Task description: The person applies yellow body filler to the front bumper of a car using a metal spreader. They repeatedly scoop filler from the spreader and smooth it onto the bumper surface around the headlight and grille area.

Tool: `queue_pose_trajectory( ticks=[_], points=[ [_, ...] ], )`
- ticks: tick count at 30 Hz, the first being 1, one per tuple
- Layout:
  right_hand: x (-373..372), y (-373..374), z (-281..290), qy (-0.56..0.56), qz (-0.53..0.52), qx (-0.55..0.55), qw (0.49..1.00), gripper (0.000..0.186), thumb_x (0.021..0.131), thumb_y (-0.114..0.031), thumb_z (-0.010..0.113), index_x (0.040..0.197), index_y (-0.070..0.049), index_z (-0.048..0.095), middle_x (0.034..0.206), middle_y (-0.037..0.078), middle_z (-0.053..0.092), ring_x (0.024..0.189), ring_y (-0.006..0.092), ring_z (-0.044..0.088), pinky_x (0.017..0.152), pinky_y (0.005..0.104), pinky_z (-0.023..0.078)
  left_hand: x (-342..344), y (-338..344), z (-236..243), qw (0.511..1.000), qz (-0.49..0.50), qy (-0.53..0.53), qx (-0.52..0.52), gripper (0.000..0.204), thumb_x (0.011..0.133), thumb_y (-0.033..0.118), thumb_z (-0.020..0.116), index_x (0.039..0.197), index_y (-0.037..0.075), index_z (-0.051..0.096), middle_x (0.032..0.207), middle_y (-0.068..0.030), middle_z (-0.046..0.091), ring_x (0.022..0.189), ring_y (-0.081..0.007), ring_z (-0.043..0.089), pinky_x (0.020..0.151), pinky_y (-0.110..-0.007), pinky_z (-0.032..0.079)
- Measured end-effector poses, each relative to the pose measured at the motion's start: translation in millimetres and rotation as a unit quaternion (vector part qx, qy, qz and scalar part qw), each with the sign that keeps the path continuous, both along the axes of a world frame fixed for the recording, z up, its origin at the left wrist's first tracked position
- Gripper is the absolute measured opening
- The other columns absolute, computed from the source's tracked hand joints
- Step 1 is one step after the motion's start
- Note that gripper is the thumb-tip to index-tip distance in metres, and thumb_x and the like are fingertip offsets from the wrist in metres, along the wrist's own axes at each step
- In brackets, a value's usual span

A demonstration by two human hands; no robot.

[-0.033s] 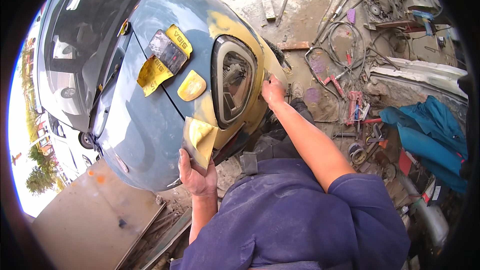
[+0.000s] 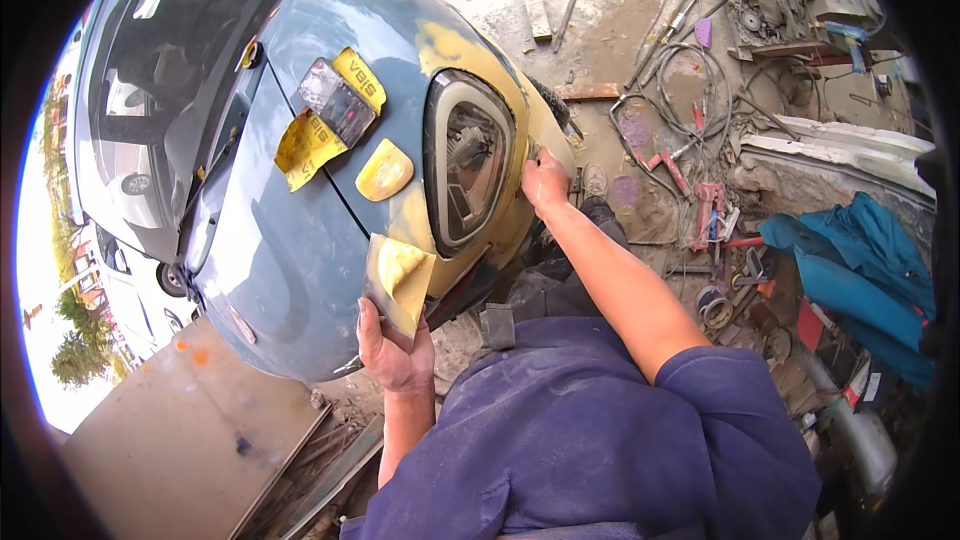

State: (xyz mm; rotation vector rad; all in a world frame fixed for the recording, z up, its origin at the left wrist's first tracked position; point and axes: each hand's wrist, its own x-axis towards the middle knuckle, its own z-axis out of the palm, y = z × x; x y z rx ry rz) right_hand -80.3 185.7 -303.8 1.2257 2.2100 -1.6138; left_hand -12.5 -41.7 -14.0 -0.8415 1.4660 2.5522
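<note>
My left hand (image 2: 398, 358) grips a flat palette (image 2: 404, 318) bearing a mound of yellow body filler (image 2: 400, 266), held over the front edge of the blue car's hood (image 2: 300, 240). At the car's corner, my right hand (image 2: 546, 186) is closed against the filler-smeared panel just right of the headlight (image 2: 470, 155). Whatever its fingers pinch is too small or hidden to name. On the hood lie a yellow-topped rounded block (image 2: 384, 171), folded yellow sandpaper (image 2: 308, 152) and a dark, dusty rectangular object (image 2: 340, 105) resting on the sandpaper.
Looped hoses (image 2: 690, 90), a red tool (image 2: 708, 215) and a round tin (image 2: 714, 306) clutter the floor at the right. A teal cloth (image 2: 860, 270) lies beyond them. A large beige panel (image 2: 190, 430) is at the lower left, and a white car (image 2: 140, 290) stands behind.
</note>
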Motion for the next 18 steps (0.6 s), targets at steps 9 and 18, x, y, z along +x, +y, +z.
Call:
queue_pose_trajectory(
  ticks=[9,18],
  points=[
    [-1,-24,18,0.018,0.006,-0.022,1.0,0.064,0.096,-0.023,0.06,0.159,-0.01,0.059,0.139,0.032,0.065,0.131,0.0457,0.063,0.115,0.0478,0.049,4,-10,-9,1.0,0.0,-0.007,0.012,0.042,0.113,0.035,0.059,0.14,0.003,0.066,0.138,-0.011,0.073,0.127,-0.0284,0.07,0.108,-0.044,0.055],
    [32,6,16,-0.014,-0.018,0.002,1.0,0.055,0.094,-0.02,0.058,0.147,-0.005,0.065,0.119,0.03,0.075,0.113,0.0483,0.071,0.099,0.0514,0.054,-2,-7,-3,1.0,-0.021,0.003,0.016,0.043,0.113,0.035,0.06,0.141,0.002,0.066,0.138,-0.0108,0.073,0.129,-0.0284,0.07,0.111,-0.044,0.054]
  ],
)
